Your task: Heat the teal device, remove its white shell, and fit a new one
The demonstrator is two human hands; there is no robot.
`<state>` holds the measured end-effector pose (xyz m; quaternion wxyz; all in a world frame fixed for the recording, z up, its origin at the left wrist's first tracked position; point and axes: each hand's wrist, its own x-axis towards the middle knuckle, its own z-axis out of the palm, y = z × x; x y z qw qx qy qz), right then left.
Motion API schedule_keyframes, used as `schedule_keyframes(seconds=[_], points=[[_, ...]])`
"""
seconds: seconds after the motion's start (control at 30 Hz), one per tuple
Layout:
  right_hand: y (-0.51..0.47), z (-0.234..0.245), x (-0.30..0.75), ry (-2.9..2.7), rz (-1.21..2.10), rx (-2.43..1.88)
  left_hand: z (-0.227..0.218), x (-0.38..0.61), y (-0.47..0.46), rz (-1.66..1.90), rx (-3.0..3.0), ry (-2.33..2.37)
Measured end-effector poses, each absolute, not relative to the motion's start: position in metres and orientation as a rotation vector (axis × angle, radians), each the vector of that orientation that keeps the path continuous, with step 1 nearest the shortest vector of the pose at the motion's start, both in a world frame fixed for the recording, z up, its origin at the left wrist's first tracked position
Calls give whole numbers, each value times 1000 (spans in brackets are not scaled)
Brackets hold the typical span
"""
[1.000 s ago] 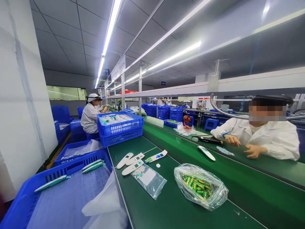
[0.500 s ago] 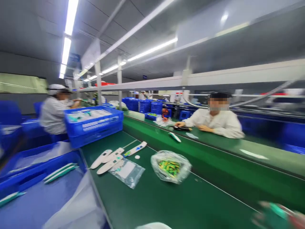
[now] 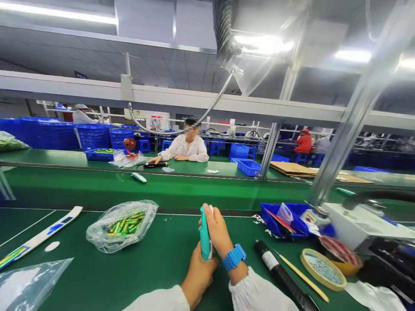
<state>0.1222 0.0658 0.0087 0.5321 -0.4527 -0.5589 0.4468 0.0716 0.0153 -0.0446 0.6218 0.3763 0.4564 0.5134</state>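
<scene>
Teal-and-white plastic handheld device (image 3: pixel 205 233) stands nearly upright between the person's two bare hands, above a green conveyor bench (image 3: pixel 158 268). The right hand (image 3: pixel 215 231), with a blue wristband (image 3: pixel 234 257), is closed around the device's upper part, its fingers wrapped over the top. The left hand (image 3: pixel 197 276) cups the lower end from beneath, though its fingers are mostly hidden. The device looks light, stiff and smooth, so it may slip, and its thin casing seems best held around the slim body. Only one device is in the hands, and one more white-and-teal device (image 3: pixel 138 177) lies on the far belt. To the left on the bench are one long white plastic strip with a blue mark (image 3: pixel 42 235), one small white disc (image 3: pixel 52 246), one flat clear plastic bag (image 3: pixel 29 285) and one clear bag of green-and-yellow batteries (image 3: pixel 121 226), too many to count. To the right are one black labelled cylinder (image 3: pixel 279 272), one thin wooden stick (image 3: pixel 303 272), one tape ring holding pale grains (image 3: pixel 322 270) and one blue tray (image 3: pixel 279 220). Across the belt sits one co-worker in a white coat (image 3: pixel 189 147), facing this way, with stacked blue crates (image 3: pixel 94 136) behind.
</scene>
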Motion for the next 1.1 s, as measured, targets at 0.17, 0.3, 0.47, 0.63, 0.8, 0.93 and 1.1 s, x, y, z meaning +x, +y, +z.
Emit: schedule_keyframes(seconds=[0.17,0.3,0.47,0.63,0.8,0.93,1.1], points=[[68,16,143,-1388,1162,-1043,-42,62,16,1009,996,1138],[66,21,157,-1404,1163,-1003,-37,54,17,909,1082,1139],[60,22,163,-1421,1164,-948,-31,53,16,859,1137,1130],[57,22,165,-1453,1200,-898,-28,54,12,810,1100,1180],[62,20,167,-1457,1232,-880,-30,54,12,789,1082,1191],[62,18,168,-1450,1253,-848,-30,53,11,802,1093,1197],[56,20,168,-1447,1308,-810,-30,51,10,802,1128,1193]])
